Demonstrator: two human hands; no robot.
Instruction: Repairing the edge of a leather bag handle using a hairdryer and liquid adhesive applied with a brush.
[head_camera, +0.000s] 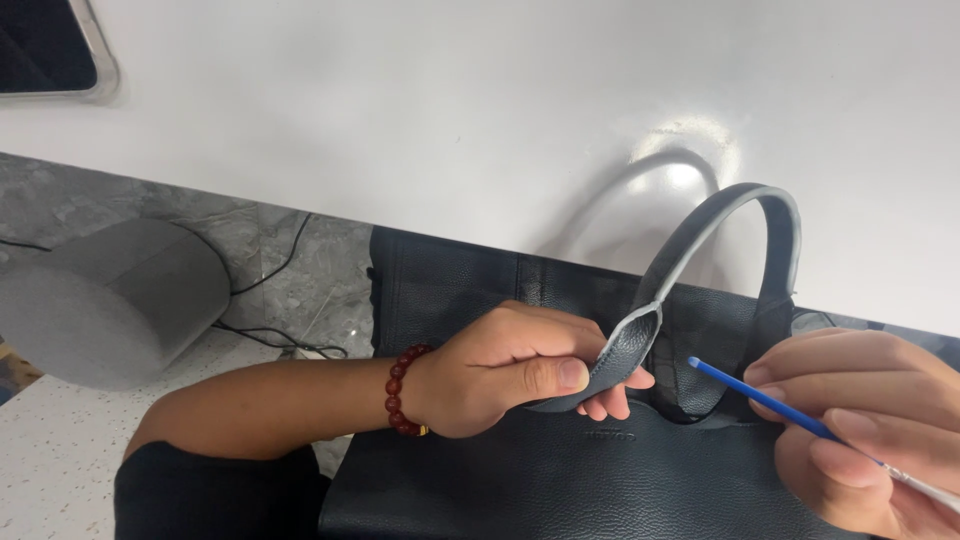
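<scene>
A white glossy worktop (450, 110) fills the upper part of the view, its front edge running slantwise from left down to right. A dark leather bag (470, 290) leans over this edge, its top and one arched handle (735, 205) lying on the white surface, where a lamp glare shines beside the handle. At the far left corner a dark flat device with a pale rim (50, 50) lies on the worktop

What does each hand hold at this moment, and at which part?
The left hand pinches the bag's strap near its lower end. The right hand holds a thin blue tool along its shaft, like a pen; its blue end is free.
</scene>
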